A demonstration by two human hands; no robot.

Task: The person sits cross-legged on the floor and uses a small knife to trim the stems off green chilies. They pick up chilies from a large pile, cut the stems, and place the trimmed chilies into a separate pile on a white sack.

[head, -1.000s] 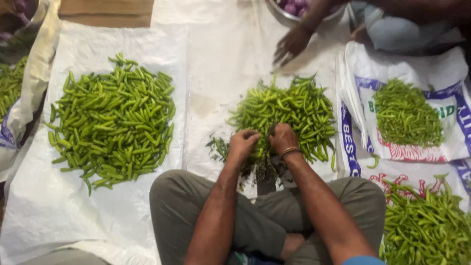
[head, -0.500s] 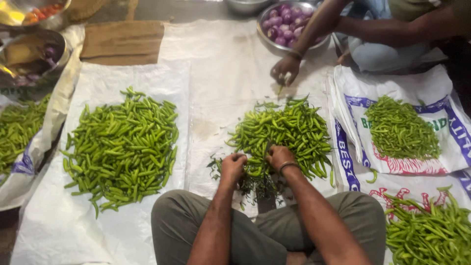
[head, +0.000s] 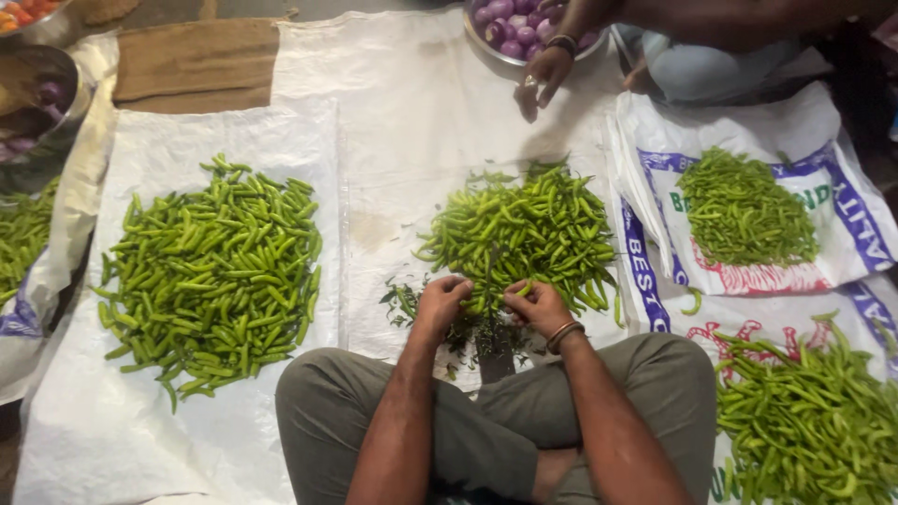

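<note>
the person sits cross-legged, and both hands work at the near edge of the middle pile of green chillies [head: 524, 229], which lies straight ahead on the white woven sheet [head: 412, 122]. the left hand [head: 441, 301] is curled nearly closed, fingers pinched together over the scatter of plucked stems [head: 472, 335] just in front of the knees; whether it grips a chilli cannot be told. the right hand [head: 535, 305] is likewise curled, and a green chilli [head: 521, 289] shows between its thumb and fingers, its long axis running roughly across, toward the left hand. the two hands sit close together, a small gap between them. the pile spreads away and slightly to the right, so the right hand is the nearer one to its bulk. a second, larger chilli heap [head: 215, 271] lies well apart on the left.
</note>
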